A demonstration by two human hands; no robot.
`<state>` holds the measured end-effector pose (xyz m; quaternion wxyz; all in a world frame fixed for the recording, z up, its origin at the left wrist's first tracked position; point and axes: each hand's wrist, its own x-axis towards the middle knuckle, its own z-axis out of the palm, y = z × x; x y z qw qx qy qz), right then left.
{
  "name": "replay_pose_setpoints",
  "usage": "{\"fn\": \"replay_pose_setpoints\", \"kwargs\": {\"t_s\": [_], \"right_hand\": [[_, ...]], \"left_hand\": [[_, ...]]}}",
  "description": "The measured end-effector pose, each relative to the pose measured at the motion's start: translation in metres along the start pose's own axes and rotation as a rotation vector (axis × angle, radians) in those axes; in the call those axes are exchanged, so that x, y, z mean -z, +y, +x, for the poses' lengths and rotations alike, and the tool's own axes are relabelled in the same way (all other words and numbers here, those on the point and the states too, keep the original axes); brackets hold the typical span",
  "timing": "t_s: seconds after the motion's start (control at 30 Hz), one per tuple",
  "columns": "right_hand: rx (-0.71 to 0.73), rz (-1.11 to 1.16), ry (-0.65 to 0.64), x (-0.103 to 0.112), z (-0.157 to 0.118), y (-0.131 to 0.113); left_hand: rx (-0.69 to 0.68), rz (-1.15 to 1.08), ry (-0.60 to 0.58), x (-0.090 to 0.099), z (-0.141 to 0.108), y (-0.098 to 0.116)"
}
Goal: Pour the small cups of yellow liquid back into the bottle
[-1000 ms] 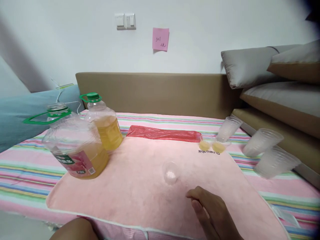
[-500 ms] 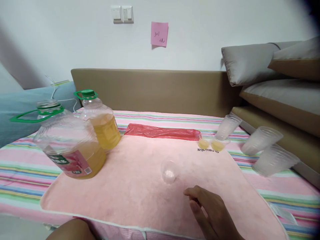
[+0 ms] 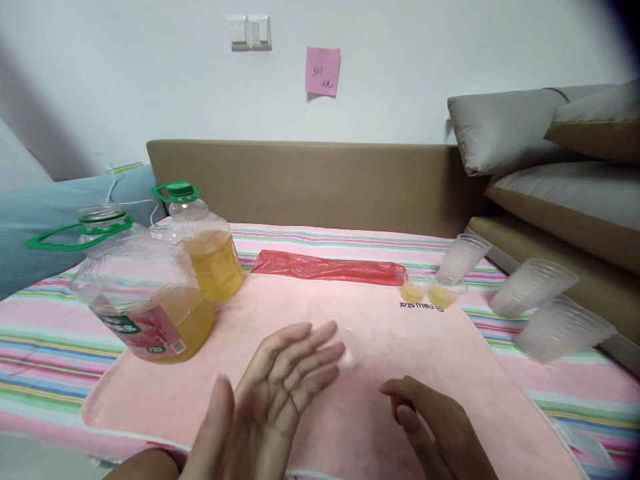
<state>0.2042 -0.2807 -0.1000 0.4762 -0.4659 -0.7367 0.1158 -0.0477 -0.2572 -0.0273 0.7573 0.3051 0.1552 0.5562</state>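
My left hand [image 3: 280, 387] is raised palm-up over the pink mat, with fingers stretched, thumb apart and nothing in it. Just past its fingertips a small clear plastic cup [image 3: 350, 355] stands on the mat, partly hidden by the fingers. To the right of that cup hovers my right hand [image 3: 435, 423], its fingers loosely bent and thumb a little apart, also holding nothing. Two small cups with yellow liquid, a left one [image 3: 413, 292] and a right one [image 3: 441, 297], stand at the mat's far right corner.
On the left stand an uncapped large juice bottle [image 3: 155, 320] and a capped one [image 3: 213, 263], both with green handles. A red plastic bag [image 3: 330, 268] lies along the mat's [image 3: 165, 400] far edge. Several stacks of clear cups [image 3: 563, 333] lean at the right, near piled cushions [image 3: 560, 193].
My left hand has come into view from below and reached toward the small cup. My right hand has shifted slightly right in the picture, as has the whole scene.
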Motion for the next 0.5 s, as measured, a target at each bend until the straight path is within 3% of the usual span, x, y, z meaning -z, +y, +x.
{"fn": "replay_pose_setpoints", "kwargs": {"t_s": [0.13, 0.33, 0.43, 0.5], "right_hand": [[-0.11, 0.122, 0.029, 0.009, 0.002, -0.006], [-0.288, 0.324, 0.07, 0.002, 0.002, 0.003], [-0.226, 0.432, 0.041, 0.0, 0.002, 0.005], [-0.094, 0.278, -0.034, 0.008, -0.004, -0.004]], "left_hand": [[0.045, -0.158, -0.021, 0.017, 0.024, -0.007], [0.052, -0.149, -0.03, 0.038, 0.025, -0.007], [0.054, -0.168, 0.019, 0.039, 0.024, -0.005], [0.061, -0.195, 0.083, 0.039, 0.025, -0.003]]}}
